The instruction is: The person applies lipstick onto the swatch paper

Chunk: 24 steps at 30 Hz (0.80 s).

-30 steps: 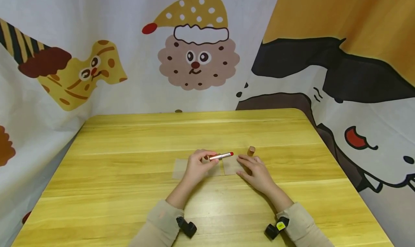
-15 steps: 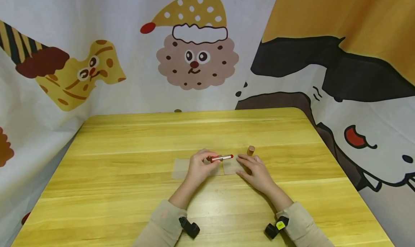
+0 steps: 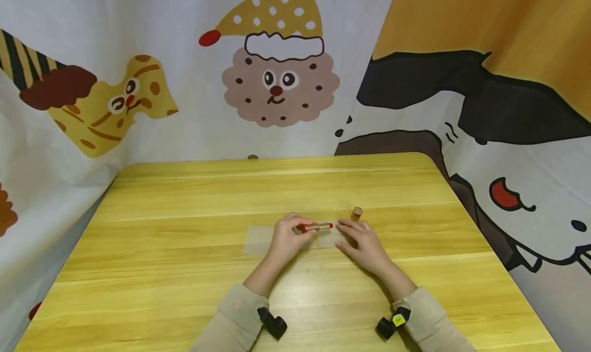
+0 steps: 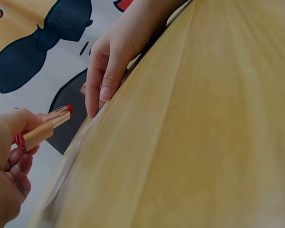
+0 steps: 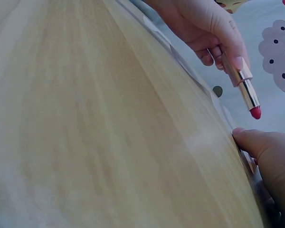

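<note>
My left hand (image 3: 285,238) pinches an uncapped lipstick (image 3: 318,227) by its base between thumb and fingers. The red tip points right, towards my other hand, and stands clear of the table in both wrist views. Beneath lies a thin, pale, see-through sheet (image 3: 257,240), with a dividing line near its right part. My right hand (image 3: 368,248) rests with its fingertips at the sheet's right end, fingers extended and holding nothing. Just beyond those fingers is the brown lipstick cap (image 3: 357,213). Part of the sheet is hidden under my left hand.
The wooden table (image 3: 184,198) spreads out around both hands. Behind it hangs a curtain (image 3: 184,23) with cartoon prints. A small black camera (image 3: 273,323) is worn on the left wrist, and another camera (image 3: 391,323) on the right.
My left hand has shifted slightly to the right, and the lipstick has tilted from slanting upward to nearly level. My right hand and the cap have stayed in place.
</note>
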Motion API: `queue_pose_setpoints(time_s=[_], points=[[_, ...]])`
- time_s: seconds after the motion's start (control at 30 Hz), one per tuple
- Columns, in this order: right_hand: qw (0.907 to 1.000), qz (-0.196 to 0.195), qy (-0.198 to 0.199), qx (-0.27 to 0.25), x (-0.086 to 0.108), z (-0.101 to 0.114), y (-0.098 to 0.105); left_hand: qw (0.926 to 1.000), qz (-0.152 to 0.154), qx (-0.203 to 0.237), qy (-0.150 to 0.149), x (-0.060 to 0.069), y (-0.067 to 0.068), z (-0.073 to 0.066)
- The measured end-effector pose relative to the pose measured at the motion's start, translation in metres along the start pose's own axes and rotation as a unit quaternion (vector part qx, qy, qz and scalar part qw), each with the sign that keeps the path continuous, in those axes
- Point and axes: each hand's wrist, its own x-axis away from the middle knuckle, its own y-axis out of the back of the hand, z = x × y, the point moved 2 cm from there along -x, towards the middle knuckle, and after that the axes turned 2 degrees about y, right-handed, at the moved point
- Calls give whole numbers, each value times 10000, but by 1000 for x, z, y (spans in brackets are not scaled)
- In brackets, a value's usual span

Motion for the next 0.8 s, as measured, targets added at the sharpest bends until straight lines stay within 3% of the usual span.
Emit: queue_pose_setpoints(time_s=[0.23, 0.8], points=[[10000, 30, -8, 0, -1, -1, -1, 10000, 53, 4, 9, 0, -3, 2], [10000, 17, 23, -30, 0, -2, -1, 9981, 321, -491, 167, -3, -9, 5]])
